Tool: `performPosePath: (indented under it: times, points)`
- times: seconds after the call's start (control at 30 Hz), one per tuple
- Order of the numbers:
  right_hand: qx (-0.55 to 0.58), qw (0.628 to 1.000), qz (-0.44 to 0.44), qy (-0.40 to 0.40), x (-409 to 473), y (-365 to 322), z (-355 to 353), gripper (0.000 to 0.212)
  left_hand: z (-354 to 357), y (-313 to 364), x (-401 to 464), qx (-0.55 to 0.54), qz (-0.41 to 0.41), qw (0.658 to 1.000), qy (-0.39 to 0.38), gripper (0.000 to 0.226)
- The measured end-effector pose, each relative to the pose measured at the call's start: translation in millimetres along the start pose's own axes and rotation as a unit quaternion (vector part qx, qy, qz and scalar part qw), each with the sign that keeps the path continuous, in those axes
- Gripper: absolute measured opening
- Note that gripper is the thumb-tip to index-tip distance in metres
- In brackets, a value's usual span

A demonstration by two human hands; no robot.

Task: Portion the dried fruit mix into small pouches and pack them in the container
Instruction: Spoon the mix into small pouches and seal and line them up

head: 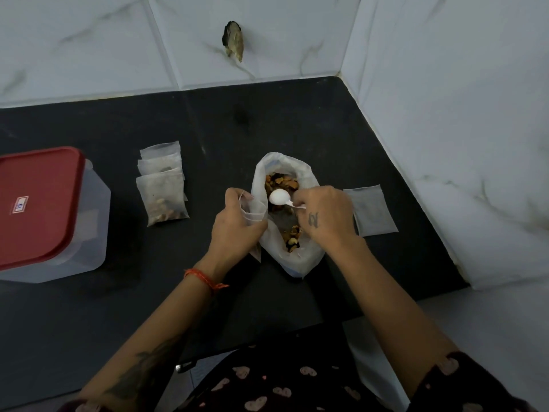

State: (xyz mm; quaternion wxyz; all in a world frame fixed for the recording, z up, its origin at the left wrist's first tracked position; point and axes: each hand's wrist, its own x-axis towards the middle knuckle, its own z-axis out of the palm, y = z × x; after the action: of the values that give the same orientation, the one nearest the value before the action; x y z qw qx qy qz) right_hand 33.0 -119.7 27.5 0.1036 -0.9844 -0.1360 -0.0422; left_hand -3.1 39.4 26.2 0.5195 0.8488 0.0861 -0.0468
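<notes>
We see our right hand (pixel 325 214) closed in a pinch around the thin handle of a white plastic spoon (pixel 280 198), whose bowl hangs over the mouth of the large open bag (pixel 300 261) of dried fruit mix (pixel 280 182); whether the bowl carries any fruit we cannot tell. Our left hand (pixel 234 230) is curled shut around a small translucent pouch (pixel 252 211), pinching its top edge between thumb and fingers so the mouth gapes just beside the spoon and against the left wall of the big bag. The bag sits on the black counter (pixel 297 120) between our two hands, with fruit showing at its far end and again nearer us. To the left, three filled pouches (pixel 163 188) lie overlapping in a short row on the counter. Further left stands the clear container (pixel 95 209) with its red lid (pixel 38 203) on top. To the right of the bag, partly under our right hand, lies a flat stack of empty pouches (pixel 372 212). An orange thread band (pixel 205 278) circles our left wrist.
</notes>
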Motion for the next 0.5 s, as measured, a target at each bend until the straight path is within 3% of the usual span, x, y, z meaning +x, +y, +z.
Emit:
performPosePath:
  times: [0.13, 0.37, 0.5]
  points:
    - [0.028, 0.996, 0.064, 0.053, -5.6, 7.3, -8.2, 0.019, -0.2, 0.0, -0.1, -0.007, -0.001, 1.000, -0.003, 0.041]
    - [0.045, 0.996, 0.078, -0.020, -12.6, -2.3, -1.3, 0.021, -1.5, 0.2, 3.3, -0.013, -0.022, 0.999, -0.021, 0.042]
    - [0.072, 0.993, 0.091, 0.008, -6.8, 0.1, -3.8, 0.015, -2.1, -2.3, 4.7, -0.025, -0.026, 0.999, -0.028, 0.042]
